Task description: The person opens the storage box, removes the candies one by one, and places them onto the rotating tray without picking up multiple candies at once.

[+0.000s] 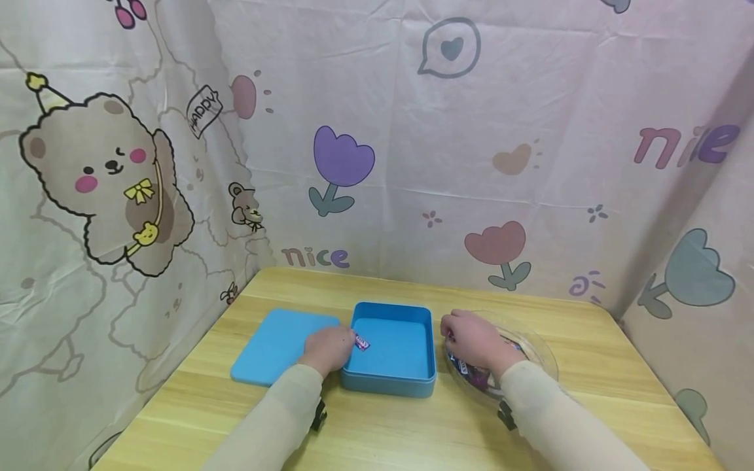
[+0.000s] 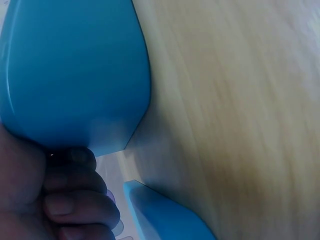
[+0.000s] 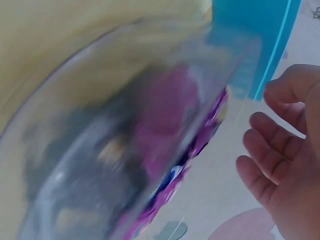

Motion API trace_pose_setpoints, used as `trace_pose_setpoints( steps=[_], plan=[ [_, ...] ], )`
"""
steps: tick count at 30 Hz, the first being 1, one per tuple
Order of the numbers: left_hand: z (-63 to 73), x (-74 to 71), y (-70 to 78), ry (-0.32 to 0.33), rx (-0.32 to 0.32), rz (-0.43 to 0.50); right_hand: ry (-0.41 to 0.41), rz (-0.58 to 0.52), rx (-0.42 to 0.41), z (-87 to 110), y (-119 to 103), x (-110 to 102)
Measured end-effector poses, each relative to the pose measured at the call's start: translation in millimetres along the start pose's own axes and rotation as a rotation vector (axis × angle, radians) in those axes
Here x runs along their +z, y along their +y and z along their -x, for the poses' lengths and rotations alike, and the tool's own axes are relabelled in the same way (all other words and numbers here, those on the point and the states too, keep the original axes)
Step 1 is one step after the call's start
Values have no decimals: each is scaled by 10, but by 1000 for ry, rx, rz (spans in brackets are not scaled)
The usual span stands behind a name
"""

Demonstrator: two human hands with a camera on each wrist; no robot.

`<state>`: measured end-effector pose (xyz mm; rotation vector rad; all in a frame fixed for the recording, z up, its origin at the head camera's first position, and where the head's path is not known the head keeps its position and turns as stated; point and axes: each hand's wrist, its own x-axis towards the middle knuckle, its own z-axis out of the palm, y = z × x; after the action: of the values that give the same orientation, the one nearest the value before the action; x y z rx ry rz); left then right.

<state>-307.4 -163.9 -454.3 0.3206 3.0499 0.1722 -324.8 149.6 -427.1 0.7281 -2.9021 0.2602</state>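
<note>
A square blue box (image 1: 389, 386) stands with its open side up. At its left wall is my left hand (image 1: 328, 348), fingers curled and gripping the rim; the thumb is hidden. One small purple wrapped candy (image 1: 362, 342) shows inside the box, close beside the left fingertips. In the left wrist view the bent fingers (image 2: 80, 207) lie at the end of the box wall (image 2: 75, 75). Over the left side of a clear round bowl (image 1: 544, 347) with several wrapped candies (image 1: 480, 376) hovers my right hand (image 1: 476, 340). Its fingers (image 3: 272, 135) are loosely bent, with nothing visible between them.
A flat blue lid (image 1: 277, 347) lies on the wooden table (image 1: 412, 432) to the left of the box. A patterned cloth (image 1: 400, 131) hangs behind the table and along both sides. In the right wrist view the bowl is blurred.
</note>
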Motion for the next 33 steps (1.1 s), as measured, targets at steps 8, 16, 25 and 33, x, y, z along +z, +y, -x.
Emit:
trace_pose_setpoints(
  steps=[8, 16, 25, 33],
  plan=[
    [-6, -11, 2, 5, 4, -10, 0, -48, -52, -190, -318, 14],
    [-11, -2, 5, 12, -28, 16, -108, -68, -160, -384, -659, 86],
    [-19, -15, 5, -6, -57, 47, -232, -89, -164, -529, -980, 194],
    [-34, -6, -12, 11, -32, 8, -266, -48, -192, -672, -1163, 435]
  ],
)
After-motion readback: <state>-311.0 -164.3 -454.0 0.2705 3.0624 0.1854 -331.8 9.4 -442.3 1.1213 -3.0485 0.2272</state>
